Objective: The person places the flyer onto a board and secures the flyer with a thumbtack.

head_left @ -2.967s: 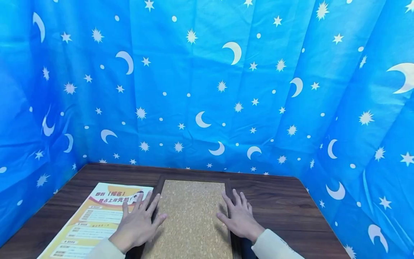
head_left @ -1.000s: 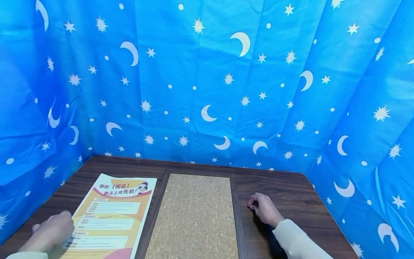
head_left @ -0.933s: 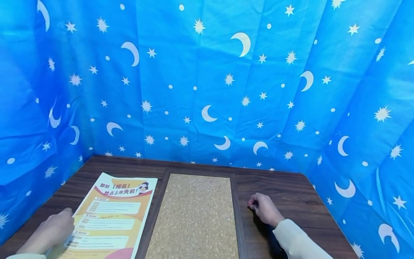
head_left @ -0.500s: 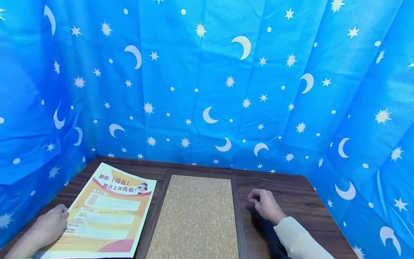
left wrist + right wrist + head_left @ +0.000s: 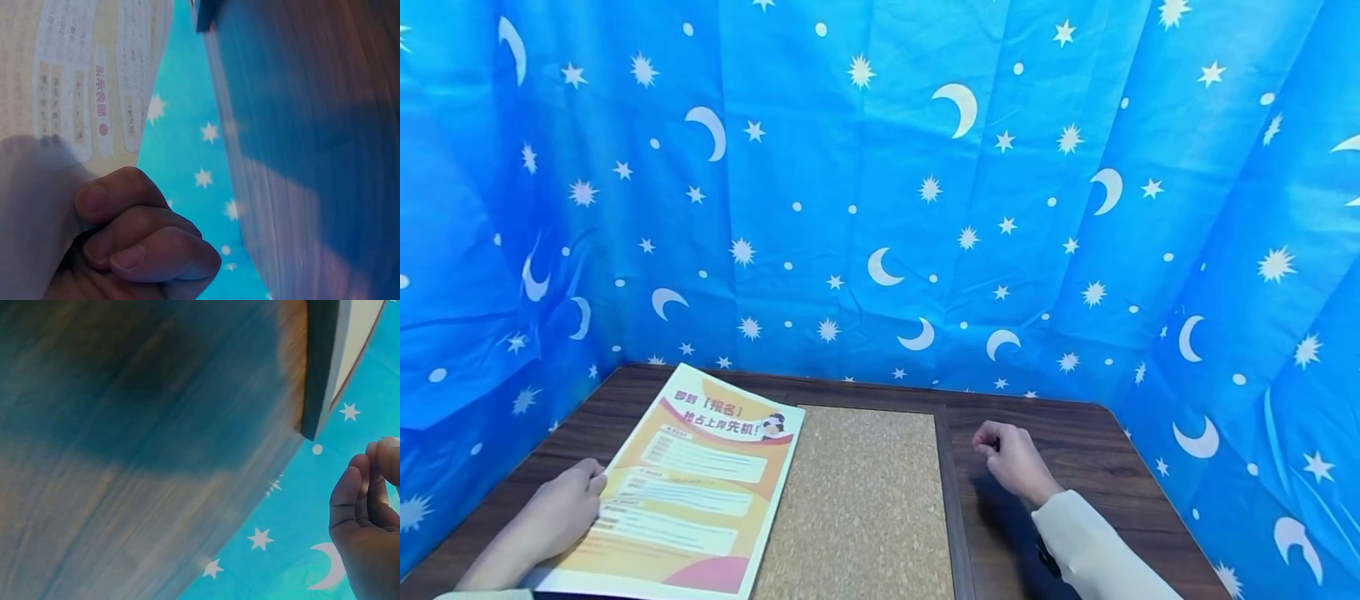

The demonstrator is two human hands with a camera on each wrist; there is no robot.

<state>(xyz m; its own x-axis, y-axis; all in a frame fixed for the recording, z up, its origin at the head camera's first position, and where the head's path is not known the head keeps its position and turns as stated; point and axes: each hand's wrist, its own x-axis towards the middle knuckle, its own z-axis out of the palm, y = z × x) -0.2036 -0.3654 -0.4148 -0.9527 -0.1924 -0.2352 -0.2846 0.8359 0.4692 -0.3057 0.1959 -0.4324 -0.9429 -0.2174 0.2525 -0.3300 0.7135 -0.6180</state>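
Note:
My left hand (image 5: pixel 559 510) grips a printed paper flyer (image 5: pixel 696 500) by its left edge. The flyer is white, orange and pink, with Chinese text and a small cartoon figure. It is raised off the table, and its right edge covers the left side of the framed cork board (image 5: pixel 861 500). In the left wrist view curled fingers (image 5: pixel 150 244) press against the sheet, whose underside shows the printing through. Right of the board, my right hand (image 5: pixel 1018 467) stays by the table with loosely curled fingers and nothing in them.
A dark wood-grain table (image 5: pixel 1075 450) carries the board. Behind it and along both sides hangs a blue curtain (image 5: pixel 880 167) with white moons and stars. Part of a dark object (image 5: pixel 1048 558) shows under the right sleeve.
Both hands have left the space above the board. My left hand has taken the flyer's left edge, lifted it and shifted it right over the board's left side. Lately the right hand hardly moves.

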